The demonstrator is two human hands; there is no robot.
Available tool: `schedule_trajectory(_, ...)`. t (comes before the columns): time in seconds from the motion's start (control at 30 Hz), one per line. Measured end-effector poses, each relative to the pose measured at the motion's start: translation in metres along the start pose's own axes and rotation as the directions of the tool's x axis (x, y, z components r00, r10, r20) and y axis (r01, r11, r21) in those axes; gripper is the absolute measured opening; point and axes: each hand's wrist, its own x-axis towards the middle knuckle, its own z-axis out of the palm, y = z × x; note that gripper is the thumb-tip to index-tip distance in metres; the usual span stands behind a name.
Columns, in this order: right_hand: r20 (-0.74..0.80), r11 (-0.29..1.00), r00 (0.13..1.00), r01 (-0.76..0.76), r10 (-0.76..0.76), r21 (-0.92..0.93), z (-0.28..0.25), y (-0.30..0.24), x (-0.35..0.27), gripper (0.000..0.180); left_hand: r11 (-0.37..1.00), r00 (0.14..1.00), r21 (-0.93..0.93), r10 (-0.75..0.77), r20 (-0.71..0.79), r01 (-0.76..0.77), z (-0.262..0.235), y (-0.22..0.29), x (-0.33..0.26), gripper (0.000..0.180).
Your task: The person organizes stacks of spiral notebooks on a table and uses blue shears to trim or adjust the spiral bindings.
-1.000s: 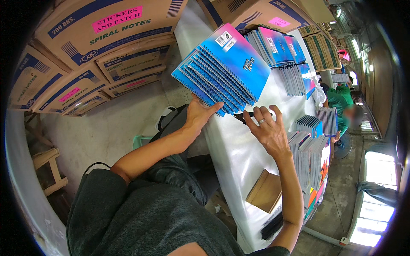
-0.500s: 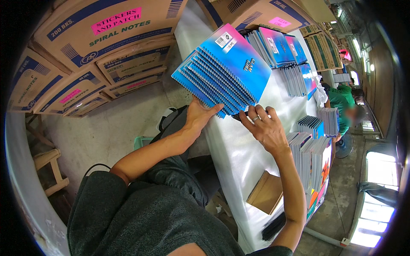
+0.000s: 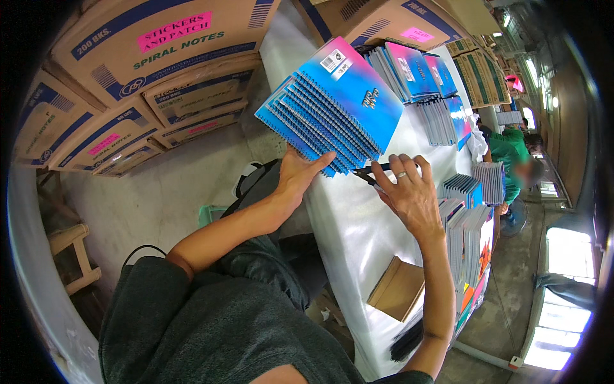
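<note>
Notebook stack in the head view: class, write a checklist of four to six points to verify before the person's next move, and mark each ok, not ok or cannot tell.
1. Left hand supports the fanned notebook stack from below: ok.
2. Right hand on the stack's lower corner: ok.
3. Stack squared up: not ok, the spiral edges are stepped.
4. Stack resting on the white table: cannot tell, it is tilted and its lower edge is hidden.
5. Other notebook piles stand apart from the stack: ok.
6. The dark thing under the right fingers: cannot tell what it is.
</note>
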Motion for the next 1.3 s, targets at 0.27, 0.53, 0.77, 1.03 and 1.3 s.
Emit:
schedule_trajectory(0.27,0.037,0.985,0.991,0.129,-0.125,-0.113,0.019,0.009,-0.001,0.039,0.991,0.999,0.126,-0.051,-0.001,0.051,0.001,0.002,0.001,0.063)
schedule_trajectory(0.53,0.023,0.976,0.983,0.181,-0.180,-0.123,0.019,0.012,0.001,0.034,0.991,0.997,0.111,-0.075,0.006,0.074,0.002,0.007,-0.002,0.059)
schedule_trajectory(0.77,0.476,0.994,0.873,-0.079,0.107,-0.079,0.006,-0.029,0.029,0.016,0.997,0.997,0.025,-0.072,0.030,0.071,0.003,0.010,-0.002,0.061)
schedule_trajectory(1.03,0.001,0.998,0.998,-0.060,0.059,0.023,-0.007,0.012,-0.003,0.032,0.846,0.973,0.481,0.214,0.087,-0.229,-0.029,0.072,-0.043,0.095)
schedule_trajectory(1.3,0.042,0.967,0.983,0.183,-0.179,-0.177,0.014,0.021,-0.006,0.039,0.183,0.487,0.529,0.702,0.521,-0.829,-0.001,0.100,-0.015,0.079)
